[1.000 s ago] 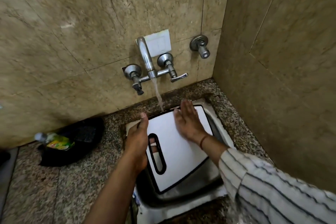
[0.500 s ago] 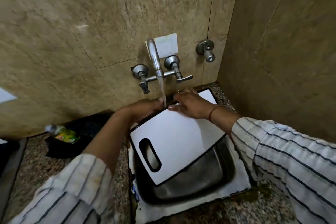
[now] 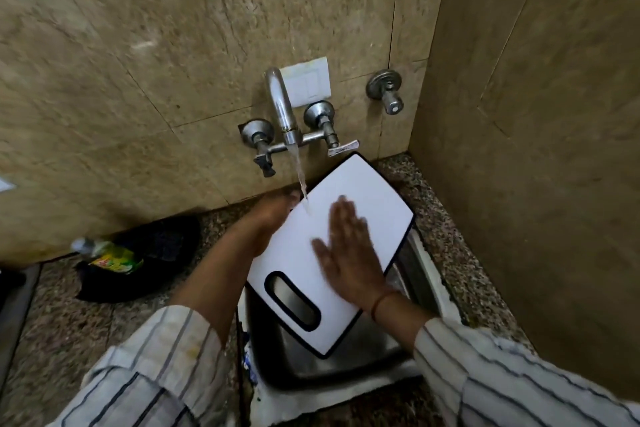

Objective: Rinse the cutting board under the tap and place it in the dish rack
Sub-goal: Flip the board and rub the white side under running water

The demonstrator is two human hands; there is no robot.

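Cutting board [image 3: 367,191] aslant over steel sink [image 3: 346,369]

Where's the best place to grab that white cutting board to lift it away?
Probably the oval handle slot at the near end of the cutting board, from the near side: it is uncovered, so fingers can hook through. The right hand lies flat on the face; the left hand holds the far left edge.

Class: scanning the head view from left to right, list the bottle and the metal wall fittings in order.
bottle → left tap valve → spout → right tap valve → separate wall valve
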